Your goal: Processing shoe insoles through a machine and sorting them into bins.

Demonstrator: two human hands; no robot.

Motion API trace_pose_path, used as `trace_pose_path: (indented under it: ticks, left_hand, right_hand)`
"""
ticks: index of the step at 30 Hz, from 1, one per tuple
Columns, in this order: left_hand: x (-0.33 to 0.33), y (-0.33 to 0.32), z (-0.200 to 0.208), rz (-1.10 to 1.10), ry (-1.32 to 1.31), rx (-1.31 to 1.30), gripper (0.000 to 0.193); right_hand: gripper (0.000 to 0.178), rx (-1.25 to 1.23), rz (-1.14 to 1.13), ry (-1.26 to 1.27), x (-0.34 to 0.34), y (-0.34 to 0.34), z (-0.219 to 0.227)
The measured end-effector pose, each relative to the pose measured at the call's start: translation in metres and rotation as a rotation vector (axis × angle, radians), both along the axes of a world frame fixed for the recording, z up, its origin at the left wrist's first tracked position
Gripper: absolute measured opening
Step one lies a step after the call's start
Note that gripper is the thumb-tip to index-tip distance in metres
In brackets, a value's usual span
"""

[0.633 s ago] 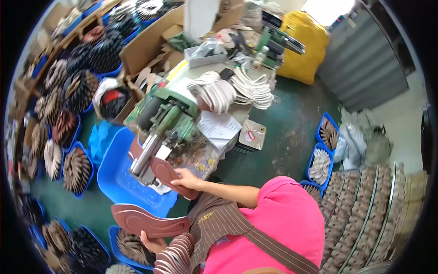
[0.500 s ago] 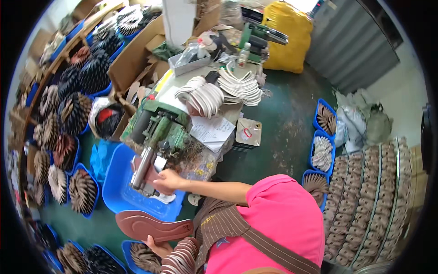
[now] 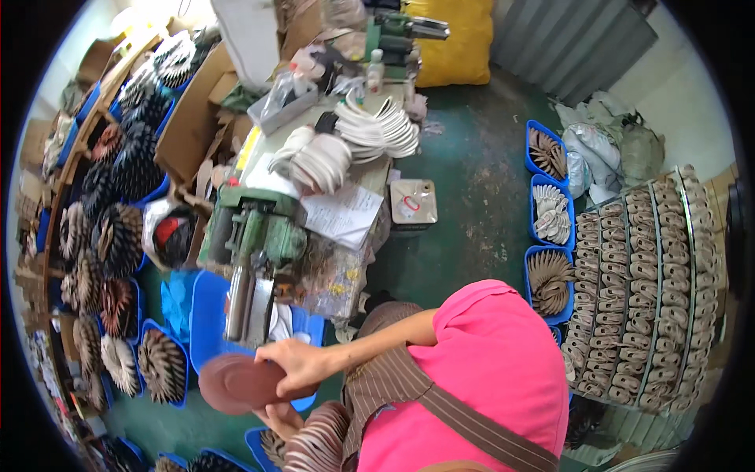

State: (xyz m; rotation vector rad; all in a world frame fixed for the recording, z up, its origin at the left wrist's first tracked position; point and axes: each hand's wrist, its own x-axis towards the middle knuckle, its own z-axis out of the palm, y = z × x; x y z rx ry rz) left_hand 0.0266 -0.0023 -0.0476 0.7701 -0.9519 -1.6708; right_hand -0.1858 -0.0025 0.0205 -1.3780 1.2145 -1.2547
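A dusky pink shoe sole lies across both hands, in front of a green machine with a metal roller. My right hand grips its near end, with thumb and fingers on the edge. Below it, my left hand holds the same sole from underneath, its fingers partly hidden. A stack of soles with pale edges rests by my left forearm and hides most of it. Under the roller stands a blue bin with pale pieces inside.
Beyond the machine, white sole stacks and written papers lie on the bench. Blue baskets of soles line the left side, more stand at right. A rack of shoe parts and a square tin are also at right.
My right hand has come away from the roller toward me and now grips the sole at my left hand. The piece it held at the roller has left that spot. The view has shifted.
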Motion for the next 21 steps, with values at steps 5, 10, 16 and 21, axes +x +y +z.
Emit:
trace_pose_path:
  ticks: [5, 10, 16, 21]
  left_hand:
    - [-0.007, 0.008, 0.015, 0.125, -0.14, 0.311, 0.047]
    - [-0.045, 0.009, 0.042, 0.285, 0.01, 0.372, 0.071]
    - [-0.043, 0.017, 0.052, 0.282, 0.038, 0.367, 0.075]
    - [-0.022, 0.028, 0.044, 0.374, 0.077, 0.434, 0.072]
  right_hand:
    - [0.039, -0.061, -0.037, -0.13, -0.004, 0.009, 0.003]
    - [0.027, 0.091, -0.167, -0.274, 0.008, 0.013, 0.005]
    - [0.044, 0.368, 0.093, -0.613, -0.012, 0.002, -0.007]
    - [0.046, 0.281, -0.034, -0.709, -0.027, 0.005, -0.038]
